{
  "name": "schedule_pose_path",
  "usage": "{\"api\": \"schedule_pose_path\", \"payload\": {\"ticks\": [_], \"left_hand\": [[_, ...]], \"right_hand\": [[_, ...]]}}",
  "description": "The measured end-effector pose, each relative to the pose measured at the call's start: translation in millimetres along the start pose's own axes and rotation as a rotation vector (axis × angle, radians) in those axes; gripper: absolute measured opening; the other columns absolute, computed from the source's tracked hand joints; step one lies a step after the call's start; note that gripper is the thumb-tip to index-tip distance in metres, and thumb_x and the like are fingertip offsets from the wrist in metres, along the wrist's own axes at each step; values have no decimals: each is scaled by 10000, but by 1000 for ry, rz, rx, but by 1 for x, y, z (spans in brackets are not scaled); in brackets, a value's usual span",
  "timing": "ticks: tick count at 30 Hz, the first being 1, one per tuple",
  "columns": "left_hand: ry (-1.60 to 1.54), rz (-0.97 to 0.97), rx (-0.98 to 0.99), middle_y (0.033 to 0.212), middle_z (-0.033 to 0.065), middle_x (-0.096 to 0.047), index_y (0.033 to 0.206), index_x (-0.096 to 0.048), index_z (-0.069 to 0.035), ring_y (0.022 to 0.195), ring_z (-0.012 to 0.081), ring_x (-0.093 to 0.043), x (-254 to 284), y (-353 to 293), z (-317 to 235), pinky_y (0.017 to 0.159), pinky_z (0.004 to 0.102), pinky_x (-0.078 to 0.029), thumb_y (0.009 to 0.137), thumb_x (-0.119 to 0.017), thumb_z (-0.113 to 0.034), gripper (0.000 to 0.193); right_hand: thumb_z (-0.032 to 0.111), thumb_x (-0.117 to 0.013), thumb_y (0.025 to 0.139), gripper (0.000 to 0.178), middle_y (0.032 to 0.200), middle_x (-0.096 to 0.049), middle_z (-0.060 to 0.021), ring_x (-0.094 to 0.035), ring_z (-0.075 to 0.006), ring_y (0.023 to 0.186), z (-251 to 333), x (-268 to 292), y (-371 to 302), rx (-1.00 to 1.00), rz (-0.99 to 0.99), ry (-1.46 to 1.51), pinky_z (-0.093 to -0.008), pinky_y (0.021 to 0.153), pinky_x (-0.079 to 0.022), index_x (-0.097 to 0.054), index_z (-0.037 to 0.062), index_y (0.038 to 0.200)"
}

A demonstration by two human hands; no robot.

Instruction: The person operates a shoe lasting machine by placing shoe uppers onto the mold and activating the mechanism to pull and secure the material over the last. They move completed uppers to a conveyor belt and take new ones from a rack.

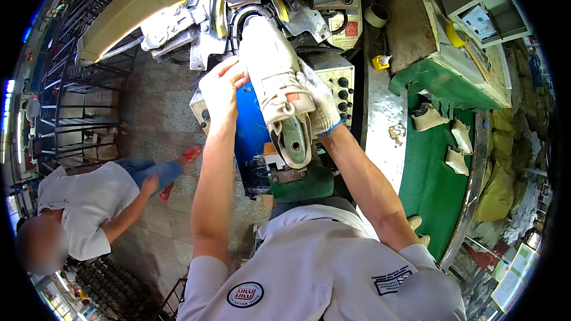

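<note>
A cream lace-up shoe upper (267,53) sits on a green shoe last (292,137), its toe end set into the curved jaw of a metal shoe machine (253,12). My left hand (223,88) is bare; its bent fingers pinch at the left edge of the upper, near the toe. On the other side my right hand (321,101), in a white knit glove with a blue cuff edge, is closed round the upper beside the laces. Its fingertips are partly hidden behind the shoe. Below the heel opening is a green metal plate (302,183).
Control boxes with black knobs (343,92) flank the machine. To the right, a green conveyor belt (425,160) carries several cream shoe pieces (457,148). A tape roll (376,15) lies behind it. At left are black racks (77,101) and another person (95,202) in a white shirt.
</note>
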State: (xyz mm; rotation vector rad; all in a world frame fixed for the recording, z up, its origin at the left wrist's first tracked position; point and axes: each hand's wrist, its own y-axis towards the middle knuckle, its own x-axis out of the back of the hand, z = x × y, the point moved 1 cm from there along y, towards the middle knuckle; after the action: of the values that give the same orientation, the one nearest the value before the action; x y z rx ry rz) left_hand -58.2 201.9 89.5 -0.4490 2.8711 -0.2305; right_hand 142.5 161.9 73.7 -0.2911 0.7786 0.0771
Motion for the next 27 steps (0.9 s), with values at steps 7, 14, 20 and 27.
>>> {"api": "schedule_pose_path", "payload": {"ticks": [7,14,20,27], "left_hand": [[-175,-51,-35,1160,239,-702,1228,-629,132,912,245,-713,7,23,3,841,299,-569,806,-690,87,429],[-155,-50,331,1126,65,-695,1311,-609,1,941,174,-672,-9,-25,45,847,314,-544,1037,-572,-321,425],[-290,138,315,1156,89,-668,1330,-578,-49,994,206,-678,5,-21,67,867,354,-570,977,-637,-281,427],[-267,156,213,1088,78,-704,1211,-659,12,916,147,-681,3,-17,75,813,294,-564,977,-627,-147,284]], "right_hand": [[181,-656,978,504,1306,-641,-112,-641,-188,1126,-25,-8,47,72,-46,87,-308,940,-534,-525,6,1432],[192,-703,958,352,1133,-715,-110,-671,-181,997,-34,1,55,17,-163,17,-319,893,-540,-667,-30,1228],[236,-698,969,366,1125,-717,-116,-676,-177,974,-47,2,57,25,-209,-10,-306,866,-542,-680,-54,1192],[241,-699,970,346,1075,-725,-98,-673,-157,936,-48,3,61,37,-239,-25,-293,836,-540,-696,-54,1151]]}}
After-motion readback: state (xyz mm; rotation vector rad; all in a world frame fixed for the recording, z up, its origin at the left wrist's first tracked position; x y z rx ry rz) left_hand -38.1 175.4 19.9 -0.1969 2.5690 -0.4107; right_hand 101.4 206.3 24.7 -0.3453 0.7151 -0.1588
